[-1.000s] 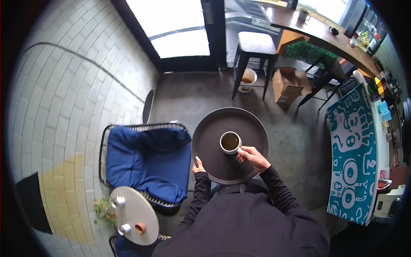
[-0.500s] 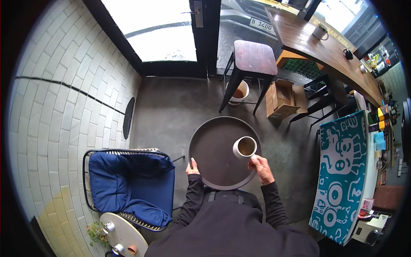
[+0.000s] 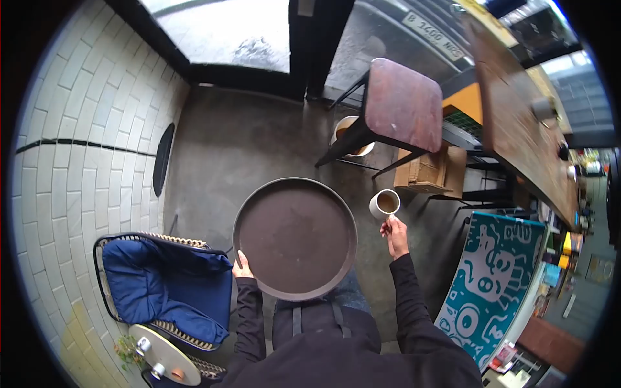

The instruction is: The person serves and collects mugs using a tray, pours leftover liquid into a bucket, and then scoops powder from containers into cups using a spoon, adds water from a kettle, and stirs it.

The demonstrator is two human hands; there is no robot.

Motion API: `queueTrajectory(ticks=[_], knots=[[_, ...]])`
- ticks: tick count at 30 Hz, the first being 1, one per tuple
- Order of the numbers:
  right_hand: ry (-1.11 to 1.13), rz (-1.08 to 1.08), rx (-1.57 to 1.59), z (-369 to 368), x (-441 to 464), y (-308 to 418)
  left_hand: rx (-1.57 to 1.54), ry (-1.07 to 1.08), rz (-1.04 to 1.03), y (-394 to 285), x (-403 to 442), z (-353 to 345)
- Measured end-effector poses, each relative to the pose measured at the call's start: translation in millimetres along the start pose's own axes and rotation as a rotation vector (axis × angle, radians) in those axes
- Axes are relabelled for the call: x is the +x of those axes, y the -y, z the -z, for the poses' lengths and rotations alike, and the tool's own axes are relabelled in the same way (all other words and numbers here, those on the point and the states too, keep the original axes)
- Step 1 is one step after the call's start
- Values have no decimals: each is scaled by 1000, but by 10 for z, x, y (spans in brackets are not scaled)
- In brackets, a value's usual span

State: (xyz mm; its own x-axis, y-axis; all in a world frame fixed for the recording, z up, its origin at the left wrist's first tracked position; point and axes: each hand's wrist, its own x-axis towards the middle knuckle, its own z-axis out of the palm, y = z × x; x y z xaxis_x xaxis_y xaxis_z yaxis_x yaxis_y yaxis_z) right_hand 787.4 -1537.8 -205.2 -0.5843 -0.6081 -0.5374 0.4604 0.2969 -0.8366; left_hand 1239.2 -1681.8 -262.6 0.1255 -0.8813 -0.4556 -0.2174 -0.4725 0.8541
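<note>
A tray (image 3: 294,239) and a cup (image 3: 375,208) are being held apart, which seems to call for a steady right wrist, the drink being uncovered. The left hand (image 3: 243,266) has its thumb at the tray's near-left edge; its other fingers are probably curled underneath, though the view hides them. The right hand (image 3: 397,239) pinches the cup by its handle, fingers closed, just right of the tray and not over it. Grey floor (image 3: 207,155) lies below the tray; beyond it stand a stool (image 3: 404,103) and a bucket (image 3: 341,126), and to its left a blue-cushioned chair (image 3: 194,284).
</note>
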Motion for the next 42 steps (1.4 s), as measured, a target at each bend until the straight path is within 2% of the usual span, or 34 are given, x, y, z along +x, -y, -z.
queueTrajectory(ticks=[4,6,8,10,15,18,21,23,27,34,37,42], knots=[[0,-82,-28,103,1002,-407,39,-93,43,-63,-425,-200],[-67,-158,-34,134,1459,-576,62,-117,154,15,-648,-271],[-110,-226,-45,159,1932,-717,144,-163,129,176,-813,-386],[-73,-222,-86,176,2389,-812,95,-180,203,86,-979,-560],[-159,-114,-369,251,3486,-1130,151,-201,325,196,-1210,-946],[-205,-160,-516,205,3956,-1139,112,-311,333,334,-1312,-1219],[-359,-167,-704,260,4407,-1237,121,-314,397,646,-1447,-1244],[-357,-157,-742,275,4544,-1286,47,-334,415,830,-1526,-1272],[-314,-109,-758,271,4697,-1370,88,-310,429,585,-1404,-1329],[-282,-61,-769,245,4697,-1335,-10,-294,477,753,-1391,-1137],[-279,-41,-770,262,4677,-1287,95,-358,485,671,-1353,-1119],[-268,-8,-765,272,4669,-1205,77,-299,443,753,-1320,-1031]])
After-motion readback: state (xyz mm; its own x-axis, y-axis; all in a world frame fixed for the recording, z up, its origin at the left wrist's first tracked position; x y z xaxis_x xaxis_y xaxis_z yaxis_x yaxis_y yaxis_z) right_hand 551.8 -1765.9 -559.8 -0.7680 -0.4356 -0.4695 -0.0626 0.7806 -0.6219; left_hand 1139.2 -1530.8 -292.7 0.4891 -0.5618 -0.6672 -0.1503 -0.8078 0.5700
